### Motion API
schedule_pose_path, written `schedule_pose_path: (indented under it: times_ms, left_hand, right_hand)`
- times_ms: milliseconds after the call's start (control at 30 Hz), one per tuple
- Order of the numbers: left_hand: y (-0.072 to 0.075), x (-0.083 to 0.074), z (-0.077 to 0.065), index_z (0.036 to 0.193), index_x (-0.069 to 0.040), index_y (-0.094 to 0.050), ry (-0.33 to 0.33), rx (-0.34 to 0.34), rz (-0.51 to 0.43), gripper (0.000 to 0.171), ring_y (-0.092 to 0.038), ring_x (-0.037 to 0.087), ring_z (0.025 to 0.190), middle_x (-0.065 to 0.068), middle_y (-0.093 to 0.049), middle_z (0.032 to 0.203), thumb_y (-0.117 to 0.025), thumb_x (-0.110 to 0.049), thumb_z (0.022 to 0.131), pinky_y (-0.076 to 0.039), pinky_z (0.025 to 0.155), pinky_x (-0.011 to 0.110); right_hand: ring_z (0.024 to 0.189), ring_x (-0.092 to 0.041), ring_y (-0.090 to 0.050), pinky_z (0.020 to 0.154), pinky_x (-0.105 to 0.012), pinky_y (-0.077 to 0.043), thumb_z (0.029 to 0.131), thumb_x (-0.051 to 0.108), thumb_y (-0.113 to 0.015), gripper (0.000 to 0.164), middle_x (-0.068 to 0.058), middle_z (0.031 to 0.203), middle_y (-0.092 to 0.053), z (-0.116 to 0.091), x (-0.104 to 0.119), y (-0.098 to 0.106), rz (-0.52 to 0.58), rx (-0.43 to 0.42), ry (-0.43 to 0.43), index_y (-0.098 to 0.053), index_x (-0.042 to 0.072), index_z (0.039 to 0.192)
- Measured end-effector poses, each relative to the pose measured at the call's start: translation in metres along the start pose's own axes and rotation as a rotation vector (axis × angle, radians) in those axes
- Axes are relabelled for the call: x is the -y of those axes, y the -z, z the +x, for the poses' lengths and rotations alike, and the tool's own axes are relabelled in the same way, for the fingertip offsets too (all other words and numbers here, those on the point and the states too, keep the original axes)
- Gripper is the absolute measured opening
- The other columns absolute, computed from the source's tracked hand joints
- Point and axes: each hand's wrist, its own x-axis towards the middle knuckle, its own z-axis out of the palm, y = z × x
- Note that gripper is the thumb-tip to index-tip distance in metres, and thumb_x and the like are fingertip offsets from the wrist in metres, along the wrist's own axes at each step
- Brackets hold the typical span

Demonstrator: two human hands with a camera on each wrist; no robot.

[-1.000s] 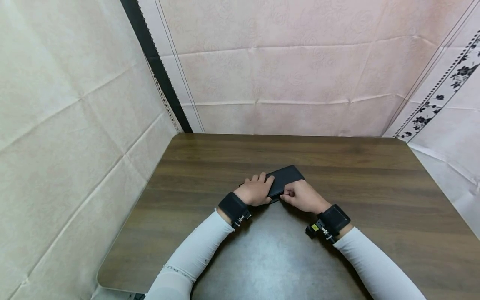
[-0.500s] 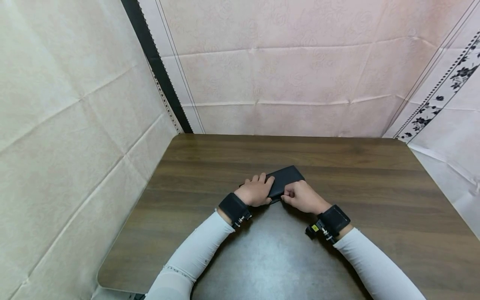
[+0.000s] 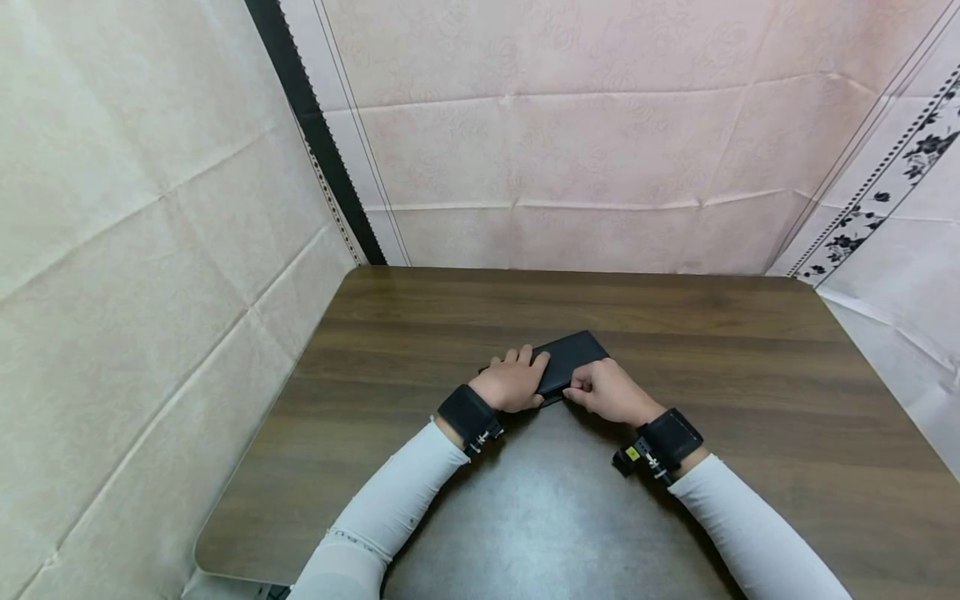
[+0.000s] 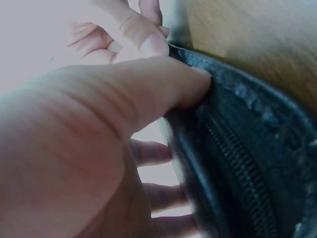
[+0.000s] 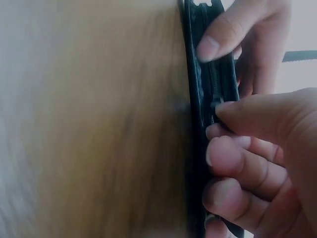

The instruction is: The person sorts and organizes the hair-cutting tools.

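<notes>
A black zip-up wallet (image 3: 568,354) lies slantwise on the table. Across its left part rests my left hand (image 3: 512,383), fingers spread over the top cover and thumb on the near zipped side; it grips the wallet between them. My right hand (image 3: 609,393) is at the near right edge, fingers curled. In the right wrist view its thumb and forefinger pinch the small zipper pull (image 5: 217,105), which the fingertips partly hide. Zipper teeth (image 4: 242,173) run along the wallet's side in the left wrist view, below the left thumb.
The brown wood-grain table (image 3: 420,308) has a grey sheen in its near middle (image 3: 540,517). Pale cloth (image 3: 600,150) hangs behind it, and more cloth hangs at the left and right. Black straps with small cameras circle both wrists.
My right hand has shifted very slightly to the right along the wallet's edge. The left hand and the wallet look the same.
</notes>
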Motion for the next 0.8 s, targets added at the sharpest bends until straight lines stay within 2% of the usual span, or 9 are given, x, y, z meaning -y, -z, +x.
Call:
schedule_pose_path:
  times_ms: [267,800]
  left_hand:
    - [-0.0014,0.0011,0.0014,0.167,-0.019,-0.020,-0.003,0.004,-0.007,0.076,-0.032,0.035,0.153,0.017,-0.023,0.170,-0.055,-0.048,0.106,-0.039,0.117,0.052]
    - [0.0005,-0.0006,0.0002,0.167,-0.019,-0.020,0.003,0.007,-0.004,0.076,-0.031,0.035,0.154,0.016,-0.022,0.171,-0.055,-0.048,0.106,-0.039,0.118,0.051]
  right_hand:
    - [0.048,-0.009,-0.055,0.050,-0.024,-0.046,0.099,0.019,-0.071,0.029,0.009,0.055,-0.059,0.0006,-0.0044,0.0015,0.027,0.004,-0.023,-0.069,0.016,0.071]
    - [0.048,-0.010,-0.056,0.050,-0.025,-0.046,0.100,0.016,-0.070,0.029,0.008,0.056,-0.059,-0.0002,-0.0030,0.0041,0.046,0.022,-0.029,-0.068,0.014,0.071]
